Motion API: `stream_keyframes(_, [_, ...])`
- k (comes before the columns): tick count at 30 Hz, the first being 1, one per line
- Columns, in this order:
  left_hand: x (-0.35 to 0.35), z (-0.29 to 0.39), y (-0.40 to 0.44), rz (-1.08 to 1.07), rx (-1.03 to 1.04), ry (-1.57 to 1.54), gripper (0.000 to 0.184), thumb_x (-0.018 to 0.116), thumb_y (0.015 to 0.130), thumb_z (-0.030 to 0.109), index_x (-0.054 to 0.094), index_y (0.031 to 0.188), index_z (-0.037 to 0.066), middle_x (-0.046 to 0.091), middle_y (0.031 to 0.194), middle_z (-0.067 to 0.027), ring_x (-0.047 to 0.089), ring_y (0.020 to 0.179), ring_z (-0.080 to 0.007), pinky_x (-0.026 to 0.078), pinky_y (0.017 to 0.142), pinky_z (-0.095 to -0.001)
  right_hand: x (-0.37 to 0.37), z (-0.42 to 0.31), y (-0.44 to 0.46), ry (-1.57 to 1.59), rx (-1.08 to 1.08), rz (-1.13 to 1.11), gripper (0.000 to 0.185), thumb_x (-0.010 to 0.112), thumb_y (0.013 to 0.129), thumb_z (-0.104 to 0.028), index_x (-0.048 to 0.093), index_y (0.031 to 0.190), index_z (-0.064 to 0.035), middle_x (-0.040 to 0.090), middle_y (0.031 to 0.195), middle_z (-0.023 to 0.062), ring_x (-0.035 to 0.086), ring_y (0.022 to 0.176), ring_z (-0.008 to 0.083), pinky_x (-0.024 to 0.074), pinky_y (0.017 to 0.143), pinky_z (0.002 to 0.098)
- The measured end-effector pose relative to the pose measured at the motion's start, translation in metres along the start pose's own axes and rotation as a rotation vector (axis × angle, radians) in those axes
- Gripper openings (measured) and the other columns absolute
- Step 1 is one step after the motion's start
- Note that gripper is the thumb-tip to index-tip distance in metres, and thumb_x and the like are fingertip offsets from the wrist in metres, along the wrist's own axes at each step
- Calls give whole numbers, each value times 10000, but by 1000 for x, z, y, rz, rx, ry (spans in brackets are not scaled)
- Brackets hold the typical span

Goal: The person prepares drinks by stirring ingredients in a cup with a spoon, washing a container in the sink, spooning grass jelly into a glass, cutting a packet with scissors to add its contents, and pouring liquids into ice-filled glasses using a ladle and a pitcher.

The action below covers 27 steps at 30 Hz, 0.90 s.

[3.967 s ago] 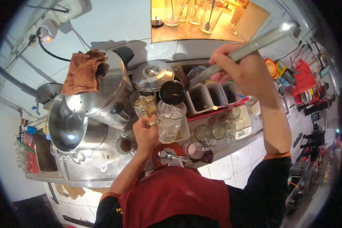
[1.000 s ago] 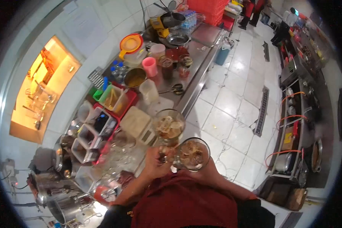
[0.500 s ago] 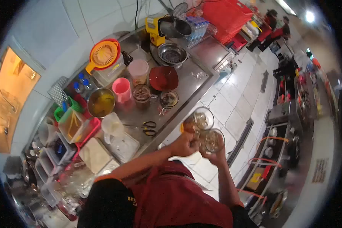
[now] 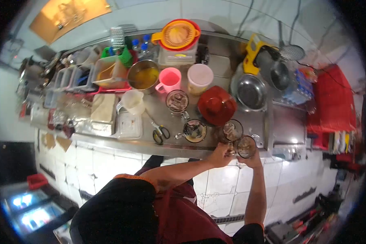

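My left hand (image 4: 222,155) is closed at the handle side of a glass mug (image 4: 232,129) with ice in it, held over the counter's front edge. Close against it is a second glass mug (image 4: 247,146), also with ice, and my right hand (image 4: 253,160) is wrapped around its side. The handles are partly hidden by my left fingers. Left of these stand a glass mug with dark contents (image 4: 194,131) and a mug of brown iced drink (image 4: 177,101). A dark red square bowl (image 4: 217,105) sits just behind the held mugs.
On the steel counter (image 4: 173,142) lie black-and-yellow scissors (image 4: 160,134). Around them stand a pink jug (image 4: 169,79), a clear measuring jug (image 4: 132,102), a lidded tub (image 4: 200,78), a steel bowl (image 4: 143,76) and a metal basin (image 4: 251,92). Red crates (image 4: 333,99) stand at the right.
My view has turned to the right-hand side, facing the counter squarely. Both hands, still holding the two mugs, have moved from over the floor to the counter's front edge.
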<state>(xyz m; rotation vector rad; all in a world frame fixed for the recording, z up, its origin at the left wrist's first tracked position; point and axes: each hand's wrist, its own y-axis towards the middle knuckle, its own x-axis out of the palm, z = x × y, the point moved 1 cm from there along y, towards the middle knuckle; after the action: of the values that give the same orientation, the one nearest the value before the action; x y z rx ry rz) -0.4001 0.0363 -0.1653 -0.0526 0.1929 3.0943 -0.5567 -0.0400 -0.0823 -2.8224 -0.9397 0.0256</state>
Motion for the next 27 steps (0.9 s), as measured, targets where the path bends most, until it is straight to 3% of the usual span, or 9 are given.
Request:
stream_keyframes(4, [13, -6, 9, 34, -171, 4, 205, 580, 831, 65, 608, 1034, 48, 589, 834, -38, 533, 711, -109, 446, 600, -270, -25, 13, 17, -104, -88, -114, 884, 854, 594, -17, 404, 1354, -48, 500, 1311, 77, 505, 1190, 184, 447, 991, 356])
stream_keyframes(8, [12, -7, 12, 6, -68, 286, 434, 653, 807, 194, 517, 1193, 52, 569, 1083, -206, 536, 1033, -337, 380, 941, -457, -48, 33, 23, -207, -165, -154, 931, 817, 612, 50, 347, 1407, -71, 440, 1360, 70, 452, 1237, 188, 408, 1024, 364])
stream_keyframes(12, [-19, 40, -21, 106, 35, 365, 536, 665, 820, 271, 449, 1217, -18, 523, 1167, -227, 517, 1087, -372, 393, 932, -483, -54, 57, 11, -187, -60, -139, 929, 775, 655, 74, 300, 1440, -73, 409, 1384, 72, 447, 1245, 206, 405, 1029, 372])
stream_keyframes(14, [-44, 21, -73, 76, -82, 154, 486, 645, 850, 318, 507, 1203, 14, 564, 1145, -209, 537, 1072, -371, 412, 920, -450, -52, 68, 0, -234, -2, 127, 909, 758, 702, 57, 264, 1459, -40, 423, 1377, 88, 440, 1249, 227, 380, 1048, 372])
stream_keyframes(16, [-111, 21, -134, -474, -369, 269, 406, 582, 903, 347, 573, 1179, 50, 614, 1111, -197, 574, 1054, -360, 438, 907, -428, -40, 81, -14, -126, -23, 306, 864, 741, 757, -12, 246, 1466, -27, 453, 1354, 116, 440, 1245, 243, 408, 1009, 350])
stream_keyframes(20, [-258, 32, -382, -307, -870, 422, 541, 488, 917, 522, 673, 1067, 36, 650, 1083, -239, 626, 1002, -364, 465, 885, -454, -40, 202, -56, -642, -163, 984, 655, 680, 829, -79, 354, 1397, -87, 465, 1352, 123, 479, 1210, 268, 460, 925, 432])
stream_keyframes(21, [-281, 6, -462, -251, -994, 525, 677, 465, 893, 610, 669, 1060, -14, 653, 1066, -263, 631, 991, -373, 464, 901, -449, 0, 193, -59, -630, -174, 983, 655, 680, 829, -79, 354, 1397, -87, 465, 1352, 123, 479, 1210, 268, 460, 925, 432])
stream_keyframes(23, [-328, 55, -540, -226, -1241, 191, 769, 399, 884, 693, 637, 1190, 30, 649, 1154, -215, 631, 1020, -353, 478, 914, -413, 100, 185, -83, 84, 486, 918, 435, 655, 859, -229, 474, 1246, -147, 548, 1240, 60, 538, 1099, 218, 464, 827, 398])
stream_keyframes(27, [-392, 102, -608, 75, -1399, -172, 620, 487, 905, 565, 558, 1307, 99, 585, 1284, -151, 579, 1108, -308, 473, 913, -486, 361, 100, -58, 283, 634, 363, 184, 606, 886, -279, 572, 1005, -144, 572, 872, -8, 544, 749, 130, 431, 631, 277])
